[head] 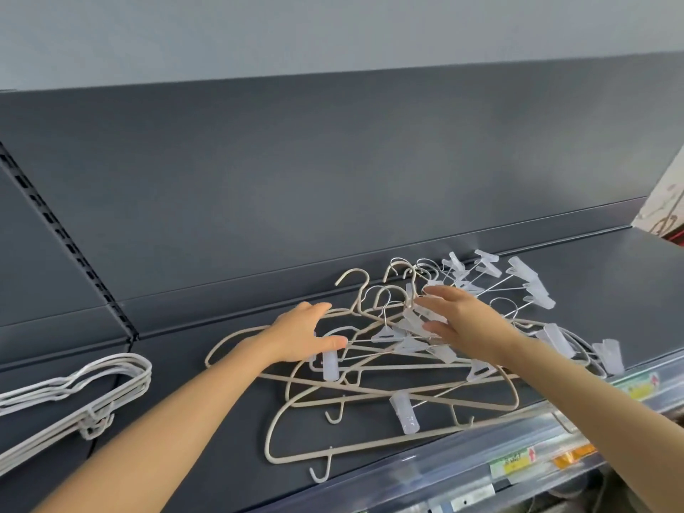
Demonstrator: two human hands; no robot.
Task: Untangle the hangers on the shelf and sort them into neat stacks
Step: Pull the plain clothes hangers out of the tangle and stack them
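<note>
Resting spread on hanger tangle (388, 364): L hand (307, 333), R hand (459, 322); neither seemingly gripping.

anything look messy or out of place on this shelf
Yes: the beige hangers and clear clip hangers lie crisscrossed in one tangled heap on the dark shelf, hooks pointing different ways. The white hangers at left are already nested neatly.

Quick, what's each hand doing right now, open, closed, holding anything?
Left hand: open, fingers spread over the tangled hangers, gripping nothing.
Right hand: open, fingertips among the clear clips, nothing grasped.
</note>
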